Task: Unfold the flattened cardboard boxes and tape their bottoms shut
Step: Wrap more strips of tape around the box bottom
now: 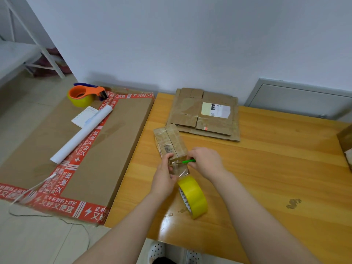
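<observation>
The wooden tabletop [266, 168] carries the work, and most of its right half and near-right corner lie bare, so there is room to turn a box or set a finished one aside. Against its left edge lies a large flat carton [114, 141] bordered in red printed tape, serving as a side shelf: an orange tape dispenser [83, 95], a notepad [83, 117] and a roll of white paper [80, 136] rest on it, within reach but off the working surface. At the far edge, near the wall, a stack of flattened cardboard boxes [203, 115] waits, well apart from the hands.

The small box [169, 141] being taped lies on the tabletop close to its left edge, its near end turned toward the person, probably so the seam faces them. The yellow tape roll [192, 197] stands on its rim just in front of it, a clear strip running up onto the box end. The left hand [163, 178] grips that end, fingers curled round it, likely to steady the box and keep the strip taut. The right hand [205, 161] pinches a small green tool [188, 161] with its tip at the strip, apparently to cut it; whether it has a blade is too small to tell
</observation>
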